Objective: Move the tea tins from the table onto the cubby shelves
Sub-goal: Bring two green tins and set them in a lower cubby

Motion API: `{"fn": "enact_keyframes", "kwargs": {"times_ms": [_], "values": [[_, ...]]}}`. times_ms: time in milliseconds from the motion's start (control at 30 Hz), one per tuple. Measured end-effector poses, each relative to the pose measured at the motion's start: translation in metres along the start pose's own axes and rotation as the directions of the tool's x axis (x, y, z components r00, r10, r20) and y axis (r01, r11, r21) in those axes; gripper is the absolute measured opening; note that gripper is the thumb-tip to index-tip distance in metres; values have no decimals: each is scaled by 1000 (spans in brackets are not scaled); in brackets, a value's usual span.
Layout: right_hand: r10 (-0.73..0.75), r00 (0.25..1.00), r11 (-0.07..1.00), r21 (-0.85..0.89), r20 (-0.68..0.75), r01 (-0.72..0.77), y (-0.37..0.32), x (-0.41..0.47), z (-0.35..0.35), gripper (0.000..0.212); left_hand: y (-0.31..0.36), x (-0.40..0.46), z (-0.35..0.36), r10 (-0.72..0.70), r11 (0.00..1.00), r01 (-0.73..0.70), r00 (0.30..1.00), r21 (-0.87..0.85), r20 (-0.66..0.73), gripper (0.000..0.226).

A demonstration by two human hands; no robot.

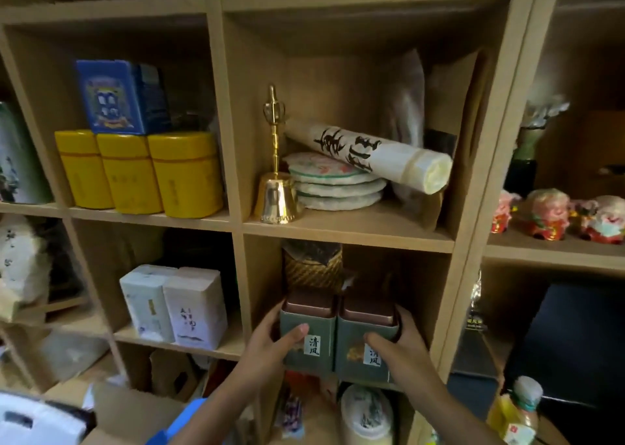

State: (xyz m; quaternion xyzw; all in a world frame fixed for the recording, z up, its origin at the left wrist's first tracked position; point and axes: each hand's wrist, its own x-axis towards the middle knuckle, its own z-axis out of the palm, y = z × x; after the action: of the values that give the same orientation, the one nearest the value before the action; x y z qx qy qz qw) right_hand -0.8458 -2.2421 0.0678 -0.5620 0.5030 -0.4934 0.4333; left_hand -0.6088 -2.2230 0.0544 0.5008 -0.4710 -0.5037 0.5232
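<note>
From the head camera, two green tea tins are seen side by side, touching, at the front edge of a lower cubby shelf (348, 238), at about 6 o'clock. The left tin (306, 334) is gripped by the left hand (267, 339), thumb curled across its front. The right tin (365, 339) is gripped likewise by the right hand (402, 346). A woven basket (313, 268) is seen behind them, a brass bell (275, 190) at 12 o'clock above.

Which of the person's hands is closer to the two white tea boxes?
Left. The left hand holds a green tin just right of the white tea boxes; the right hand is farther right.
</note>
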Motion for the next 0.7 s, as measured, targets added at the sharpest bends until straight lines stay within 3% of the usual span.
{"fn": "enact_keyframes", "kwargs": {"times_ms": [200,367,500,700], "values": [[-73,997,997,-19,35,74,25,28,15,52,-24,24,-4,17,1000,-16,1000,17,-15,66],[-103,993,994,-37,55,105,39,34,13,67,-36,40,-8,34,993,-32,999,113,-16,84],[-70,989,994,-75,134,80,47,26,9,87,-39,41,-13,75,951,-86,996,297,47,96],[-40,985,982,-173,165,69,61,12,4,84,-40,36,-28,111,862,-195,973,468,201,109]]}}
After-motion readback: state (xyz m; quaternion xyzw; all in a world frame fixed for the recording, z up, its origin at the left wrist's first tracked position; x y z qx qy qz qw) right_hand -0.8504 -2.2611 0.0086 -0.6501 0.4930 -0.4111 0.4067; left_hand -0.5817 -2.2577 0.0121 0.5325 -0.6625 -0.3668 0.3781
